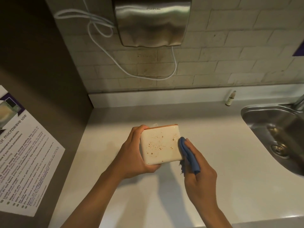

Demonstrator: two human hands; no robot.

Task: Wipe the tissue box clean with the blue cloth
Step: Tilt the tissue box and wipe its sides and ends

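A white tissue box (160, 145) with an orange-brown rim is held tilted above the counter, its broad face turned up toward me and speckled with brown stains. My left hand (134, 153) grips the box along its left side, fingers curled around the edge. My right hand (198, 171) holds a folded blue cloth (188, 155) and presses it against the box's right edge. A bit of white tissue pokes out behind the box's top.
The pale counter (213, 162) runs under my hands. A steel sink (279, 134) with a drain lies at the right. A small bottle (230, 98) stands by the tiled wall. A metal hand dryer (151, 22) with white cable hangs above. A microwave notice (24, 158) is on the left panel.
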